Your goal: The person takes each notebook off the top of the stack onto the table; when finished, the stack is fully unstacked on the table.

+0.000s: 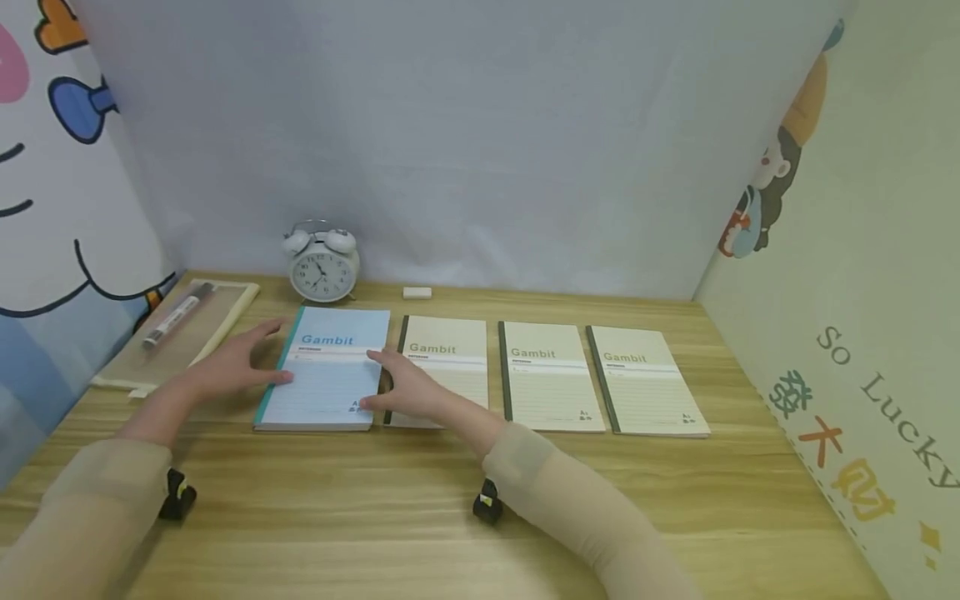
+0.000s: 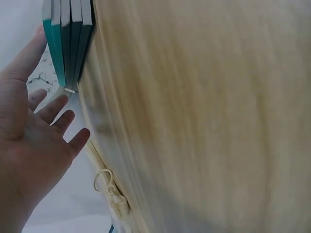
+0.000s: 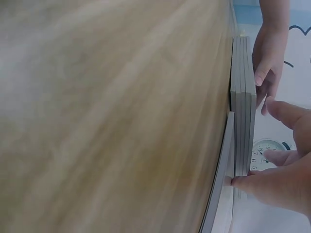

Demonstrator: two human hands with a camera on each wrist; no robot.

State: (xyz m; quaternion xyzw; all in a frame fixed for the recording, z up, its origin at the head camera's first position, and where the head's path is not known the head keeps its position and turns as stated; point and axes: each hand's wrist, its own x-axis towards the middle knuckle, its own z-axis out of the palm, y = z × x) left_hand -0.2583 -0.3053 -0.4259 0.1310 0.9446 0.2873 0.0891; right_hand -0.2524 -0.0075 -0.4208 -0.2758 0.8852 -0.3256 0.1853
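Note:
A stack of several Gambit notebooks, topped by a blue notebook (image 1: 322, 387) with a teal spine, lies at the left of a row. My left hand (image 1: 228, 367) is at the stack's spine side, thumb tip over its edge and fingers spread. At the other long side is my right hand (image 1: 412, 390), thumb and fingers apart near the blue notebook's right edge. Part of the neighbouring cream notebook (image 1: 450, 379) lies under the right hand. In the left wrist view the stacked spines (image 2: 68, 43) show teal and dark green.
Two more cream notebooks (image 1: 551, 379) (image 1: 648, 383) continue the row rightward. A white alarm clock (image 1: 324, 271) and a white eraser (image 1: 417, 293) stand behind. On the left lies a zip pouch (image 1: 217, 321) with a marker (image 1: 176, 317). Walls border the wooden table (image 1: 360, 517).

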